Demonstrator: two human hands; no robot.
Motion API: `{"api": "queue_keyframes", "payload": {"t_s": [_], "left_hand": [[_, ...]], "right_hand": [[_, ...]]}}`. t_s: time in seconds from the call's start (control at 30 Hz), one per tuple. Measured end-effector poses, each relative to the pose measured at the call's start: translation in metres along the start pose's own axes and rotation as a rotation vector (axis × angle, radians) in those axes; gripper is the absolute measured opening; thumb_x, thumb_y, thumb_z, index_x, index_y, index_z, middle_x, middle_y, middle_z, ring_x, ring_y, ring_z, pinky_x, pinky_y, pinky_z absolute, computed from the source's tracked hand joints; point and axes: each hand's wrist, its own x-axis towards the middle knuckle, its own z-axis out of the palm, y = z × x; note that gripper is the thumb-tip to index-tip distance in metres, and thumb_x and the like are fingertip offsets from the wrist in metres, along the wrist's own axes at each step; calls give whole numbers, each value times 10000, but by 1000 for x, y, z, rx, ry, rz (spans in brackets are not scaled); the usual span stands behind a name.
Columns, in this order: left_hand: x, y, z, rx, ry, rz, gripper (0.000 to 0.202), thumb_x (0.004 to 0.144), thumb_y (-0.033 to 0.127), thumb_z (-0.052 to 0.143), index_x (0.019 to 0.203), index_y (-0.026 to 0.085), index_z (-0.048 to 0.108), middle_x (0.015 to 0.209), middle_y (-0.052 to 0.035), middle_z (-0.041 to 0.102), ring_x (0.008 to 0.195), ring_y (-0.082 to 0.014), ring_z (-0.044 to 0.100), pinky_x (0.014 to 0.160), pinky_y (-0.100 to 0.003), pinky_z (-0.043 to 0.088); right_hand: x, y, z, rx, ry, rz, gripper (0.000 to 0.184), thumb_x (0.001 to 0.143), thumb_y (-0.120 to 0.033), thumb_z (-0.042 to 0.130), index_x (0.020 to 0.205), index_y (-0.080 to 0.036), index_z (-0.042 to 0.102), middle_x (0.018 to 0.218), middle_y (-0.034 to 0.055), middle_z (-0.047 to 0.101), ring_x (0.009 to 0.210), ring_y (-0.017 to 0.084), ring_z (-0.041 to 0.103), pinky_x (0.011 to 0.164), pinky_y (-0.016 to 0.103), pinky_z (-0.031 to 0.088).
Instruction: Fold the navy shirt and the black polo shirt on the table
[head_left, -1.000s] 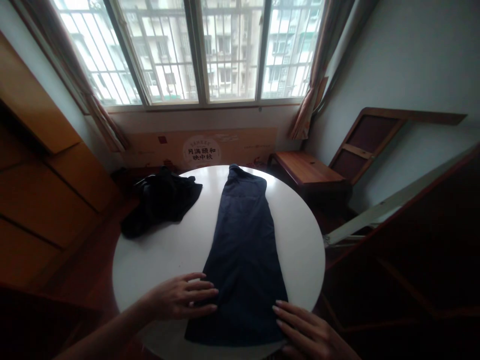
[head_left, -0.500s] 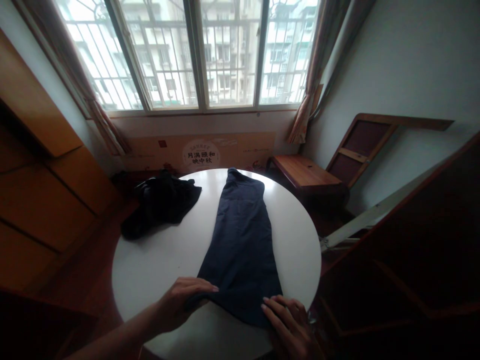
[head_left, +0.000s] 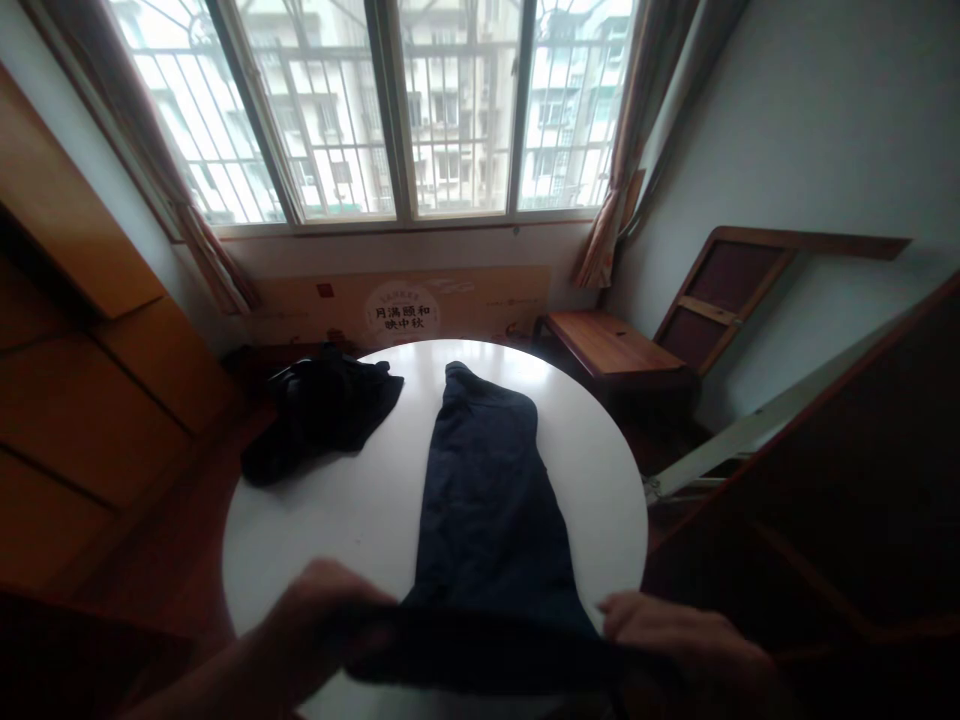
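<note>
A long dark navy garment (head_left: 487, 500) lies lengthwise on the round white table (head_left: 337, 510). Its near end is lifted off the table. My left hand (head_left: 322, 610) is closed on the near left corner of that end. My right hand (head_left: 675, 635) is closed on the near right corner. Both hands are blurred and hold the hem stretched between them above the table's front edge.
A crumpled black garment (head_left: 322, 410) lies at the table's far left, partly hanging over the edge. Behind the table are a wooden bench (head_left: 611, 350), a printed cardboard panel (head_left: 405, 305) under the window, and wooden cabinets (head_left: 90, 380) at the left.
Both hands went from lying flat on the navy garment to gripping its near corners and lifting that end. The garment slid toward me, its far end pulled back from the table's far edge.
</note>
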Motion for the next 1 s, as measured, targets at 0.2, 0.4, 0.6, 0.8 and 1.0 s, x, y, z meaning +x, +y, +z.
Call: {"api": "queue_keyframes", "payload": {"t_s": [0.2, 0.4, 0.6, 0.8, 1.0], "left_hand": [[148, -93, 7, -562, 309, -501, 425, 788, 528, 726, 681, 119, 681, 588, 1, 611, 529, -100, 525, 471, -196, 407], [231, -199, 63, -557, 393, -772, 470, 719, 548, 750, 763, 82, 717, 672, -52, 679, 627, -137, 591, 560, -221, 466], [244, -251, 96, -328, 367, -873, 380, 724, 483, 755, 671, 109, 710, 574, -23, 637, 640, -165, 607, 570, -227, 445], [253, -266, 94, -78, 341, -871, 285, 799, 378, 730, 885, 106, 730, 838, -115, 718, 886, -248, 667, 788, -307, 500], [257, -226, 110, 116, 37, -272, 289, 980, 248, 486, 1199, 178, 662, 1303, -123, 617, 1252, -221, 526, 1092, -367, 383]], "right_hand": [[118, 72, -29, -147, 500, 236, 406, 865, -559, 610, 829, -168, 710, 704, 42, 680, 648, 199, 636, 567, 297, 523], [210, 136, -55, -312, 462, 277, 514, 889, -619, 534, 838, -131, 687, 822, 95, 711, 708, 198, 620, 641, 316, 508], [229, 164, -54, -437, 404, 336, 342, 952, -396, 606, 1187, -147, 618, 1160, 70, 642, 968, 225, 647, 815, 397, 562], [233, 162, -46, -552, 378, 343, 367, 949, -378, 615, 1244, -161, 594, 1254, 79, 603, 1059, 255, 623, 878, 440, 548], [234, 145, -18, -605, 229, 291, 375, 953, -395, 605, 1251, -168, 600, 1296, 126, 586, 1105, 249, 606, 931, 449, 523]]}}
